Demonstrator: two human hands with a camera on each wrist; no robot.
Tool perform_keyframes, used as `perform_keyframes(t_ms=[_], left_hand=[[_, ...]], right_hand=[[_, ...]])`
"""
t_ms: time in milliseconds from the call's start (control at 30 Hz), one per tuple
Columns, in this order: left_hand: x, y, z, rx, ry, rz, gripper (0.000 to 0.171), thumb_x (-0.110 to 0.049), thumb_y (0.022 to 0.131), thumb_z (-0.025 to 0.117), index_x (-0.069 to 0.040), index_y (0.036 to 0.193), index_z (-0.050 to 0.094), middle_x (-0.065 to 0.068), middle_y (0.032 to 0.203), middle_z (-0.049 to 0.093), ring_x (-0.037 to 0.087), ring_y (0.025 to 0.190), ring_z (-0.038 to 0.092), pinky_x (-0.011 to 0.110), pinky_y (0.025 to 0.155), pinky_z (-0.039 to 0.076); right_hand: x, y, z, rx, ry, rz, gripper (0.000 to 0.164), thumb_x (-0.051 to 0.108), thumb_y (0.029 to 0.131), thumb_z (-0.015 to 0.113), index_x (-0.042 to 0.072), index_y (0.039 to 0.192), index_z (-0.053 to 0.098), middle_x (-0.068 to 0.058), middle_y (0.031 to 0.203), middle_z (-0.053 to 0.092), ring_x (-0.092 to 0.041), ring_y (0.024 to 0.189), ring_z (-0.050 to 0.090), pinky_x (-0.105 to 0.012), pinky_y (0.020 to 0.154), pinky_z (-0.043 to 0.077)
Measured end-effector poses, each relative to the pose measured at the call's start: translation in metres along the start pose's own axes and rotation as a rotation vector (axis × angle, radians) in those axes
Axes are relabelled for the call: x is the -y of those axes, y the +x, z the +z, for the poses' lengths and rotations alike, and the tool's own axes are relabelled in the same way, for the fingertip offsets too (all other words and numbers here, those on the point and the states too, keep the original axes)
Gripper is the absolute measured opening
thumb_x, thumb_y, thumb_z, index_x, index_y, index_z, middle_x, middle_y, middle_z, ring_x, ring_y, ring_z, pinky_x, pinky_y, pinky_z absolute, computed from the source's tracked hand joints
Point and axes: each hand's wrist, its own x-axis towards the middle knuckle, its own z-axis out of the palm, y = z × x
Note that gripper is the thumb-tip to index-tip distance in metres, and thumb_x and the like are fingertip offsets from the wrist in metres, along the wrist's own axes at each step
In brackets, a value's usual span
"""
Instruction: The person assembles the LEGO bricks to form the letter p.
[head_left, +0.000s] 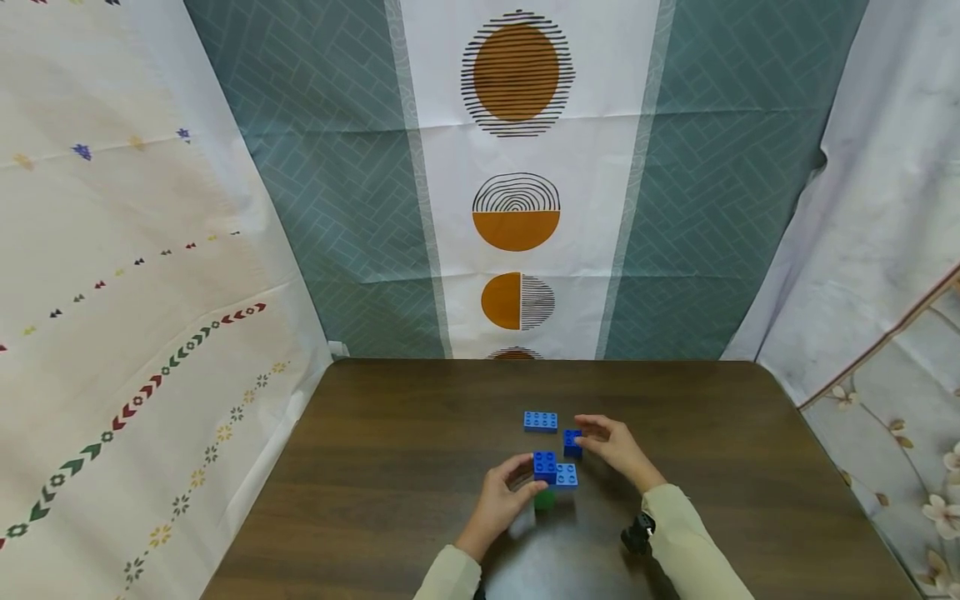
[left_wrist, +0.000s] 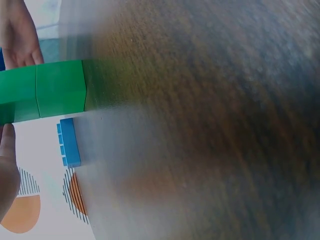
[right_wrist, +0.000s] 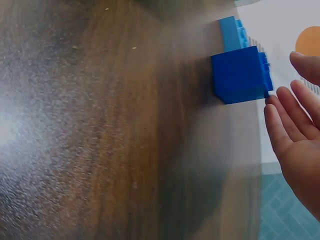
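In the head view my left hand (head_left: pixel 497 507) has its thumb and fingers around the left side of a small stack of toy building bricks. A dark blue brick (head_left: pixel 545 467) tops the stack, a light blue brick (head_left: pixel 567 476) juts out to the right, and green bricks (left_wrist: pixel 61 89) form the lower part. My right hand (head_left: pixel 617 450) hovers beside a separate dark blue brick (right_wrist: pixel 240 76) on the table. Its fingers are extended and spread, with the fingertips right at the brick's studded top in the right wrist view. Nothing is in its grasp.
Behind the stack, another light blue brick (head_left: pixel 540 422) lies flat on the brown wooden table (head_left: pixel 405 433). Patterned cloths hang at the table's back (head_left: pixel 517 167) and along both sides.
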Motion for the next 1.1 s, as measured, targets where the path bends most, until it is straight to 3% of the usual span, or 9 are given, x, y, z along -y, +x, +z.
perform_keyframes(t_ms=[267, 633, 767, 1000, 1100], left_hand=[[-0.028, -0.004, -0.002, 0.017, -0.025, -0.007, 0.036, -0.007, 0.087, 0.067, 0.009, 0.118, 0.059, 0.028, 0.115, 0.063, 0.043, 0.109, 0.059, 0.048, 0.093, 0.049], [-0.030, -0.005, -0.003, 0.015, -0.043, -0.011, 0.035, -0.006, 0.087, 0.068, 0.009, 0.117, 0.059, 0.028, 0.115, 0.063, 0.043, 0.110, 0.059, 0.045, 0.094, 0.050], [-0.027, -0.004, -0.002, 0.015, -0.037, -0.002, 0.035, -0.006, 0.087, 0.068, 0.009, 0.117, 0.059, 0.028, 0.114, 0.063, 0.043, 0.109, 0.060, 0.043, 0.093, 0.051], [0.001, 0.000, 0.000, 0.009, -0.025, -0.016, 0.036, -0.010, 0.087, 0.068, 0.003, 0.120, 0.060, 0.021, 0.116, 0.065, 0.034, 0.110, 0.061, 0.037, 0.094, 0.052], [0.005, 0.001, -0.001, 0.015, -0.041, -0.012, 0.038, -0.013, 0.087, 0.068, 0.003, 0.120, 0.060, 0.021, 0.117, 0.065, 0.032, 0.111, 0.062, 0.035, 0.094, 0.051]], right_hand=[[-0.006, 0.001, 0.007, 0.014, -0.014, 0.059, 0.038, 0.009, 0.087, 0.069, -0.004, 0.122, 0.059, -0.025, 0.122, 0.059, -0.040, 0.112, 0.059, -0.042, 0.089, 0.055], [-0.008, 0.004, 0.012, 0.005, -0.036, 0.127, 0.033, 0.007, 0.085, 0.070, 0.001, 0.118, 0.063, -0.023, 0.118, 0.062, -0.037, 0.108, 0.061, -0.045, 0.089, 0.054], [-0.009, 0.004, 0.011, -0.002, -0.045, 0.116, 0.031, 0.006, 0.086, 0.070, 0.002, 0.116, 0.064, -0.021, 0.116, 0.063, -0.036, 0.107, 0.062, -0.045, 0.089, 0.054], [-0.008, 0.004, 0.006, -0.011, -0.068, 0.084, 0.030, 0.010, 0.085, 0.071, 0.003, 0.115, 0.065, -0.019, 0.115, 0.064, -0.033, 0.105, 0.063, -0.043, 0.091, 0.054], [-0.005, 0.004, 0.003, -0.011, -0.082, 0.071, 0.031, 0.013, 0.085, 0.072, 0.005, 0.114, 0.066, -0.018, 0.115, 0.065, -0.032, 0.104, 0.064, -0.043, 0.089, 0.054]])
